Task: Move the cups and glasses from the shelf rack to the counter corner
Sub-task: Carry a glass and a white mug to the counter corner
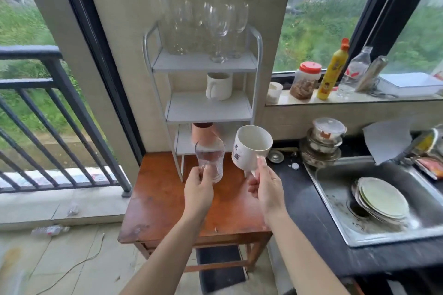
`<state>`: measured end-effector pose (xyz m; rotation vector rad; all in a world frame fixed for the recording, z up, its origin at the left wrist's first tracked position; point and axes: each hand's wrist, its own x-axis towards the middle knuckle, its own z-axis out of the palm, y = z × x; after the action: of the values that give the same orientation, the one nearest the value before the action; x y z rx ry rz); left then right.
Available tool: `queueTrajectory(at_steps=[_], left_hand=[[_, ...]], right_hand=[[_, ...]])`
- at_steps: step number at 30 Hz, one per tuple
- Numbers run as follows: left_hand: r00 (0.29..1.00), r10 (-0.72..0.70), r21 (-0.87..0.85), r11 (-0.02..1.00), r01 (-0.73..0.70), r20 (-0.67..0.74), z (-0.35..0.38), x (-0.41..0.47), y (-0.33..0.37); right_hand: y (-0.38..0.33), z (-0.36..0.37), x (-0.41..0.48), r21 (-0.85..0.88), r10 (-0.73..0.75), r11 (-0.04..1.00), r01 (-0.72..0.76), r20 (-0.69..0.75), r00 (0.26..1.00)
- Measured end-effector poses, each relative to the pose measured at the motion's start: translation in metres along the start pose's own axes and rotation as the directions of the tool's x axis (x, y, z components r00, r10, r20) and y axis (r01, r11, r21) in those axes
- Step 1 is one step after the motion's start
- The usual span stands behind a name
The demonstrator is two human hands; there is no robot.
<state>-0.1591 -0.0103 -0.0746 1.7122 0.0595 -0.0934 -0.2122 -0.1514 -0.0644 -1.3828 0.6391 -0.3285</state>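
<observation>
The rack's [202, 62] bottom shelf is mostly hidden behind the glass [210, 161] and mug [250, 147]. The mug's print is too blurred to read. Glasses on top [203, 29] overlap, so their count is unclear. The sink [335, 201] runs off the right edge.

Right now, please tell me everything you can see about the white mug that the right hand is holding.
The white mug looks ceramic, with a wide round mouth and an empty, pale inside. Dark printed characters, too blurred to read, run down its side. It is tilted, its mouth turned up toward the camera. The right hand holds it from below at its handle side, in the air above the wooden table, beside the glass.
</observation>
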Motion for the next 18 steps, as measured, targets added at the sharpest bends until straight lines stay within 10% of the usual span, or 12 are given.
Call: queueTrajectory(at_steps=[18], left_hand=[[0.758, -0.044, -0.074, 0.990, 0.121, 0.651, 0.298, -0.240, 0.054]], right_hand=[[-0.002, -0.381, -0.124, 0.162, -0.013, 0.975, 0.155, -0.650, 0.760]])
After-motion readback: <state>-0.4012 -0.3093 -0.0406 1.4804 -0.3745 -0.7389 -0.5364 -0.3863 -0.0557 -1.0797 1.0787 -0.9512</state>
